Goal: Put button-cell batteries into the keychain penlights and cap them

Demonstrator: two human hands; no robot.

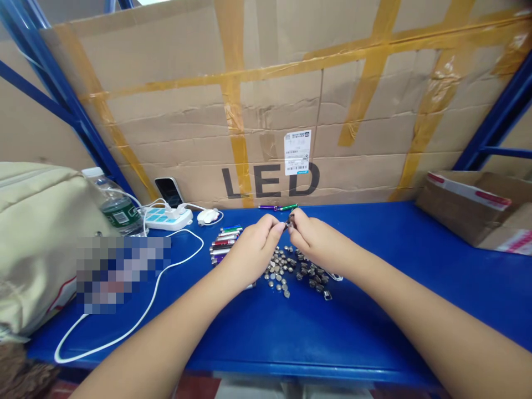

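About eight slim coloured tubes (225,245) just beside left hand (252,252); left hand angled inward, fingertips (276,220) closed on one small dark metal part (290,222); right hand (318,238) mirroring, fingers (294,215) closed on same part; below, dozens of loose metal caps (291,271) on blue shelf (366,310); two more tubes (277,207) behind.

A small dark metal piece (290,222), too small to make out in detail, is pinched at the fingertips of the left hand (253,249) and the right hand (320,241). Nearer, a loose scatter of small round silver metal caps (277,272) lies in a rough single layer, some flat and some tipped, running right into a cluster of darker metal pieces (315,276). To the left, a stack of slim metal tubes (225,245) in silver, purple and green lies side by side. Farther away, a slim purple tube (268,207) and a slim green tube (288,207) lie roughly end to end.
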